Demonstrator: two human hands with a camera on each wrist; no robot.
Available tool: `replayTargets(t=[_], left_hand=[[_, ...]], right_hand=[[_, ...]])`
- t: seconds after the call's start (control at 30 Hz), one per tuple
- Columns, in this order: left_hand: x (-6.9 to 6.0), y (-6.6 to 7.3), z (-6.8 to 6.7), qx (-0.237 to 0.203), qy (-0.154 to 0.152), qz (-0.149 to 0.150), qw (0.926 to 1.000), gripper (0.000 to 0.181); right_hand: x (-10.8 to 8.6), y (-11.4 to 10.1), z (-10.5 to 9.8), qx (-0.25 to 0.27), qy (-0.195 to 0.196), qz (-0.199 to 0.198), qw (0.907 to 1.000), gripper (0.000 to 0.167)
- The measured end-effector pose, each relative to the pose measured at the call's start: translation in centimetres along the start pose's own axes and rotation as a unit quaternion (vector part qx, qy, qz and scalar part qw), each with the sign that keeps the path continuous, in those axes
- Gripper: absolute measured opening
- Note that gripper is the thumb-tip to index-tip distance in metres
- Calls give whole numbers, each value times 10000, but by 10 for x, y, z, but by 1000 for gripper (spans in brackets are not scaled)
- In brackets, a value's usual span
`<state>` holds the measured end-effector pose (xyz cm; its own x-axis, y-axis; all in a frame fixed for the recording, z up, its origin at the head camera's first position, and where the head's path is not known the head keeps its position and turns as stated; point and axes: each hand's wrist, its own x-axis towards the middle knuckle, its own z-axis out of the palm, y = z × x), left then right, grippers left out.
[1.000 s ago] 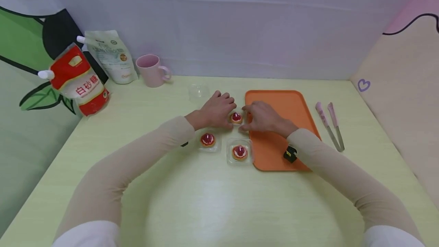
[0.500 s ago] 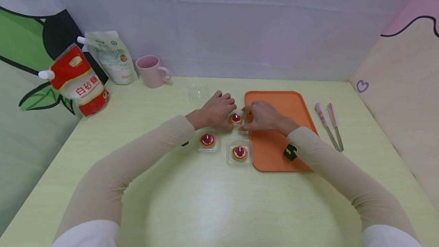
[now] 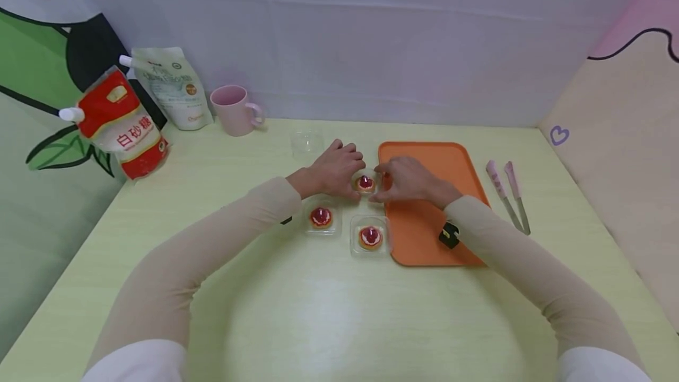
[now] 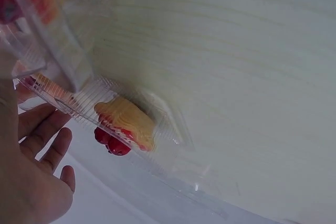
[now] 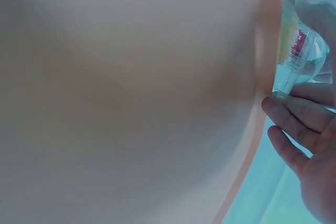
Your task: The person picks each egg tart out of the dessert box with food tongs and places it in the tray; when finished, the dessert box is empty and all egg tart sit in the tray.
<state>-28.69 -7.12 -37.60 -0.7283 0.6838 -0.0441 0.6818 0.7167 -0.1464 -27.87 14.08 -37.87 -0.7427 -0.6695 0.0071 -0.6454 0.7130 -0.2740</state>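
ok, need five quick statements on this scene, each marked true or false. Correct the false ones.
1. The left grip and right grip flank the farthest boxed tart. True.
2. Only two boxed tarts show in the head view. False: there are three, counting the left boxed tart and nearest boxed tart.
3. The pink mug stands left of the orange tray. True.
4. Both pink-handled utensils lie on the tray. False: the utensils lie on the table, right of it.
5. The red pouch is nearer the camera than the pale pouch. True.
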Motion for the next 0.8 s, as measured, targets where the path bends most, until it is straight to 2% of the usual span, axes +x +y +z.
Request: replayTargets(t=[0.37, 0.63, 0.8], left_hand=[[2, -1, 2, -212, 4, 3, 9998, 64], [0, -4, 3, -560, 60, -6, 9984, 62], [0, -4, 3, -547, 36, -30, 9985, 65]], right_hand=[[-2, -4, 2, -118, -129, 132, 9998, 78], [-1, -2, 2, -285, -4, -266, 9992, 66], [1, -1, -1, -18, -73, -307, 9995, 65]])
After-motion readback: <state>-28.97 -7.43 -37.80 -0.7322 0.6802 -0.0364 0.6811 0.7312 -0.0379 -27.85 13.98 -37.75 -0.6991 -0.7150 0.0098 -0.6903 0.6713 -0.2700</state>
